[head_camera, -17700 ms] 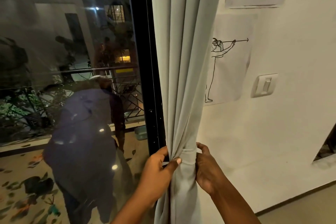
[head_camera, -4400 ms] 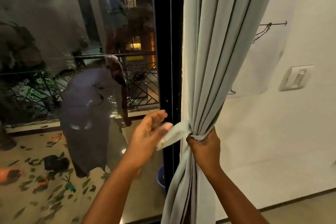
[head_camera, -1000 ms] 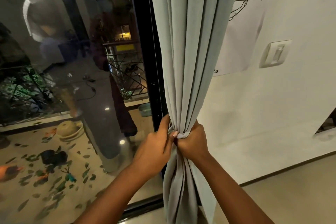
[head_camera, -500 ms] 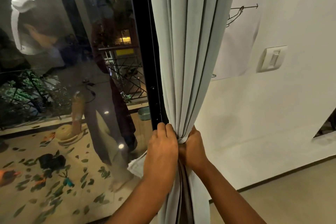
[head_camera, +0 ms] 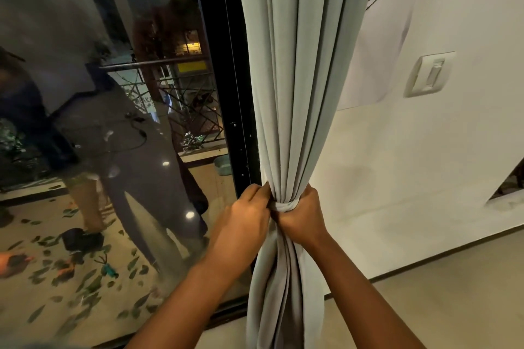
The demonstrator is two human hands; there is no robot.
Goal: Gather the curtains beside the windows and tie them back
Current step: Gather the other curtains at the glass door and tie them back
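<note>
L hand (head_camera: 246,221) & R hand (head_camera: 302,214) both fisted, knuckles nearly touching, forearms angled inward.

Gathered pale grey curtain (head_camera: 295,93) hanging beside the black window frame (head_camera: 226,79). A fabric tie-back (head_camera: 283,205) cinches the folds; the left hand (head_camera: 245,224) and right hand (head_camera: 303,217) grip it from either side. A light switch (head_camera: 429,74) sits on the white wall (head_camera: 411,164).

Warm indoor light falls evenly on the wall (head_camera: 425,150); the dark window glass (head_camera: 113,122) carries reflections and small glare spots (wide-angle bending at edges).
</note>
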